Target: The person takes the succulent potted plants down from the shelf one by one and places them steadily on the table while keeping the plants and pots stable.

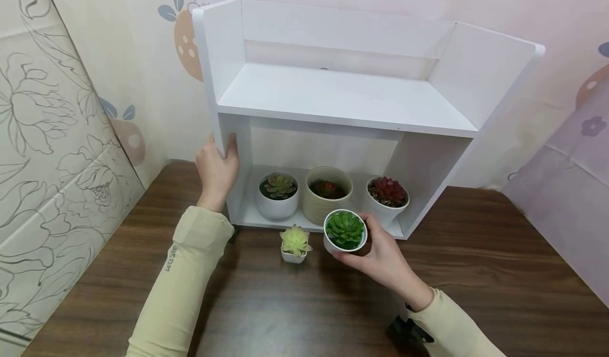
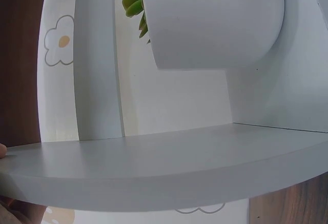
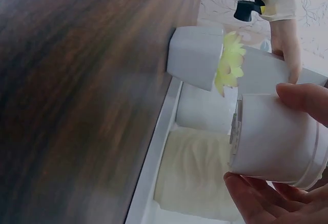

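My right hand (image 1: 387,256) holds a small round white pot with a green succulent (image 1: 344,230), thumb on one side and fingers on the other. In the right wrist view this white pot (image 3: 277,137) is off the table. My left hand (image 1: 218,169) grips the left side panel of a white two-tier shelf (image 1: 347,98), thumb on the inner face. On the lower tier stand a white pot with a dull green succulent (image 1: 278,195), a beige pot (image 1: 328,195) with a small reddish plant, and a white pot with a dark red succulent (image 1: 387,197).
A square white pot with a yellow-green succulent (image 1: 295,243) stands on the brown wooden table (image 1: 266,309), in front of the shelf. Behind the shelf is a wall covering (image 1: 138,39) with cartoon prints. Line-drawn flowers cover a panel (image 1: 43,135) at the left.
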### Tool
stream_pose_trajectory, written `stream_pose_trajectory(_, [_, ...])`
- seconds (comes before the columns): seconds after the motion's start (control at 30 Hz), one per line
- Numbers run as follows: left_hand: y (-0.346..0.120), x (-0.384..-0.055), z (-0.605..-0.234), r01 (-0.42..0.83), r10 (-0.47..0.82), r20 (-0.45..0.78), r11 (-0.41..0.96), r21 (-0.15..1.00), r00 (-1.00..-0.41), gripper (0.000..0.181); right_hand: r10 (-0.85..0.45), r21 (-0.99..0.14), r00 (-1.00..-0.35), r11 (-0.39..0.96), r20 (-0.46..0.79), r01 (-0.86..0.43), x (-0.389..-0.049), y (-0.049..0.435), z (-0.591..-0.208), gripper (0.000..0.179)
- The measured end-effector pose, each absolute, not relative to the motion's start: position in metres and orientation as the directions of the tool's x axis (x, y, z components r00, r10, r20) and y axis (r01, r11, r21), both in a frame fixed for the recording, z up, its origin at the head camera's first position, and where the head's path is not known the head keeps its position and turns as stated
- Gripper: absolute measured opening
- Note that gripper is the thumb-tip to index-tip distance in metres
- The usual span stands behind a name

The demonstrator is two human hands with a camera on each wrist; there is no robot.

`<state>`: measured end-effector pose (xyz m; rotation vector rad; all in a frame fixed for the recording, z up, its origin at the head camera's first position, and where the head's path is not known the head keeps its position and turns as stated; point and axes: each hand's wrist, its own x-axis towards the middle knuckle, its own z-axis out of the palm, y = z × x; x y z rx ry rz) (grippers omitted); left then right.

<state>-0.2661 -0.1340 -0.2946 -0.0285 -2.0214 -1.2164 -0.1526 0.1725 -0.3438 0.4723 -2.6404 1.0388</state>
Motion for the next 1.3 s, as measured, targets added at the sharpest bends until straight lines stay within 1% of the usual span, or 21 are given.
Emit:
stream_pose_trajectory(0.27, [-0.135, -0.266, -0.294, 0.376, -0.348, 0.616, 0.552, 0.744, -0.707, 0.032, -0.213, -0.607, -0.917, 0.695, 0.336, -0.384, -0.154, 0.171, -0.351, 0.066])
stream_pose_trajectory(0.5, [-0.135, -0.266, -0.295, 0.376, -0.346, 0.623, 0.563, 0.736, -0.702, 0.034, -0.230, -0.597, -0.913, 0.697, 0.338, -0.397, -0.154, 0.172, -0.355, 0.067])
stream_pose_trajectory(0.87, [-0.135, -0.267, -0.295, 0.368, -0.352, 0.621, 0.567, 0.737, -0.701, 0.032, -0.244, -0.610, -0.924, 0.697, 0.295, -0.378, -0.155, 0.172, -0.360, 0.069])
stream_pose_trajectory(1.3, [-0.135, -0.267, -0.295, 0.377, -0.346, 0.625, 0.563, 0.735, -0.700, 0.032, -0.277, -0.581, -0.916, 0.710, 0.290, -0.399, -0.158, 0.176, -0.364, 0.068])
